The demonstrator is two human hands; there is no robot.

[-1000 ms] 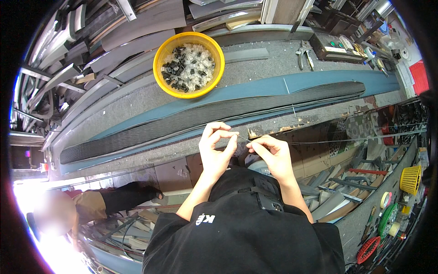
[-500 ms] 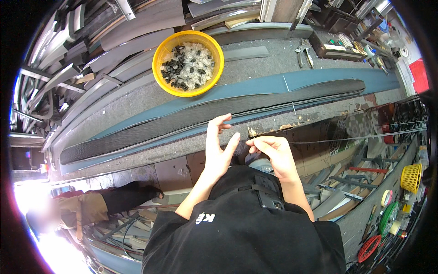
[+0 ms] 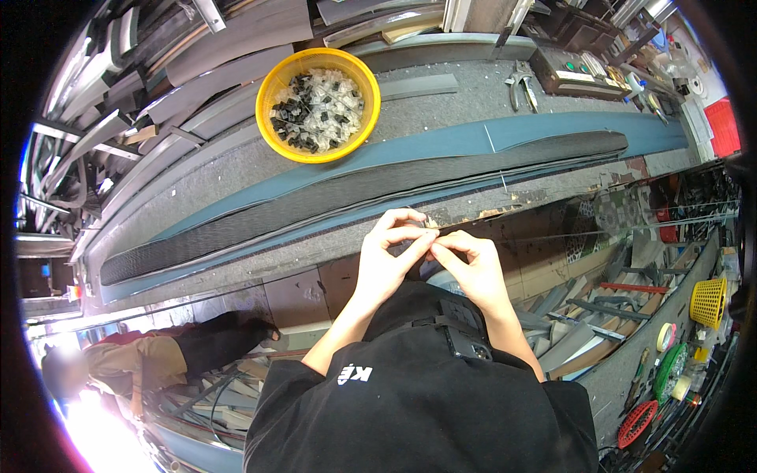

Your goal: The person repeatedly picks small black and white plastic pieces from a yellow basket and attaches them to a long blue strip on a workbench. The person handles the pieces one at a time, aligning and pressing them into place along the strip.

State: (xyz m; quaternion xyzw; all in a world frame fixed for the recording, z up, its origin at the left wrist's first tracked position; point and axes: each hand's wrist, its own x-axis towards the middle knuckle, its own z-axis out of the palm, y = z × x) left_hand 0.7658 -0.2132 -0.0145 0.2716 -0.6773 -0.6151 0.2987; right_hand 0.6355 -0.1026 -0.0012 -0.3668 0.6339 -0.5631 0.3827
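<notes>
Close together at the desk edge, the left hand and right hand pinch a tiny, barely visible piece between their fingertips. Beyond lie a long black strip and a yellow bowl of small black and clear parts.

a small white label sits on the black garment's left shoulder.

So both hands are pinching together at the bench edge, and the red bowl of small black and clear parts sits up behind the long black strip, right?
Not quite: the bowl is yellow, not red, as the head view shows. The rest holds: both hands, left and right, pinch together at the bench edge, and the bowl of small black and clear parts sits behind the long black strip.
</notes>
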